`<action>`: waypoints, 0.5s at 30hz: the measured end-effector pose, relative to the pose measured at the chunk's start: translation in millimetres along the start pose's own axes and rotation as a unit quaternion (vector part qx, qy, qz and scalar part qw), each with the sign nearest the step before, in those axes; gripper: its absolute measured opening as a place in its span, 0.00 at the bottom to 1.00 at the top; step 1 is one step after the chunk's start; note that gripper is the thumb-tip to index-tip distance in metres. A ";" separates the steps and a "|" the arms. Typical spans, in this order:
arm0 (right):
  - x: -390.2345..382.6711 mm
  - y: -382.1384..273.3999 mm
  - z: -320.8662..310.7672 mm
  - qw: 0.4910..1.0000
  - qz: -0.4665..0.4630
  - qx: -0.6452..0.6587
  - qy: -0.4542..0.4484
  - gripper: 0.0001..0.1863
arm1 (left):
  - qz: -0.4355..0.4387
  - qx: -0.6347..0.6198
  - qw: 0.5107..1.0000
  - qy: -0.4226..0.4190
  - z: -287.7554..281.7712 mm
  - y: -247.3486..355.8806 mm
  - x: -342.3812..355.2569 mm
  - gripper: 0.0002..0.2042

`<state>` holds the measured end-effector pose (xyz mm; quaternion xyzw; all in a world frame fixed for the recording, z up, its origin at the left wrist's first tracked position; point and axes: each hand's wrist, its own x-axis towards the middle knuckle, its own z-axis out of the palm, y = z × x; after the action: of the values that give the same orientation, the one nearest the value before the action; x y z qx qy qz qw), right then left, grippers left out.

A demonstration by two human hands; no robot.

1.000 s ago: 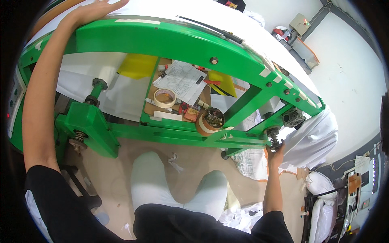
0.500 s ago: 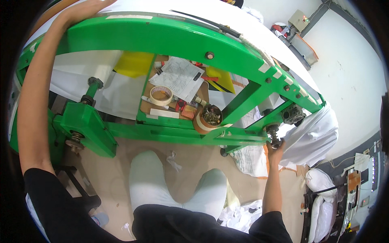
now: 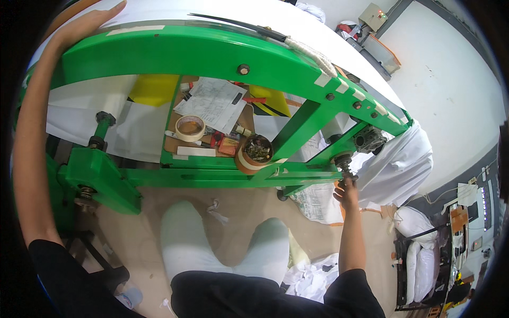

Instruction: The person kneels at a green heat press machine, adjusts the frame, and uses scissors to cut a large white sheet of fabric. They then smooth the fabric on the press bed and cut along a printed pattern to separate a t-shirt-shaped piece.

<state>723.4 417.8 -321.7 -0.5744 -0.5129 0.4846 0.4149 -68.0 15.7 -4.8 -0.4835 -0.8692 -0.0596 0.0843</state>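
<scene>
My left hand (image 3: 87, 24) lies stretched out on the white sheet (image 3: 222, 11) that covers the machine's top, by the far left end of its green metal frame (image 3: 154, 50). At the right end of the frame, my right hand (image 3: 347, 195) has its fingers curled round a dark metal knob (image 3: 348, 178). A spring-loaded shaft (image 3: 343, 160) joins that knob to the lower green beam. The fingers partly hide the knob. A grey metal gear housing (image 3: 369, 139) sits just above it.
A wooden shelf inside the frame carries papers (image 3: 214, 103), a tape roll (image 3: 190, 128) and a round tub of small bits (image 3: 255, 152). White cloth (image 3: 400, 167) drapes off the right end. A black stool (image 3: 108, 278) stands at lower left; white scraps (image 3: 313, 278) lie on the floor.
The whole view has shifted, so the machine sits farther left in the picture. My right hand's fingers have changed position on the knob. My left hand stays on the white sheet.
</scene>
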 end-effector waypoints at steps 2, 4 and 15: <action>-1.2 13.8 11.4 0.882 -0.329 -0.311 0.131 0.43 | 0.039 0.049 0.996 0.065 7.5 -35.9 9.2 0.44; -15.9 1.4 46.0 0.855 -0.337 -0.373 0.131 0.51 | 0.049 0.078 0.985 0.145 21.2 -89.9 4.9 0.44; 18.5 2.1 -11.7 0.967 0.166 0.177 -0.082 0.40 | -0.021 -0.057 0.997 0.052 4.8 7.9 -6.1 0.42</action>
<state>735.4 436.1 -324.0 -0.5268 -0.3485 0.6755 0.3804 -58.5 15.7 -10.6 -0.4657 -0.8686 -0.1362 0.1008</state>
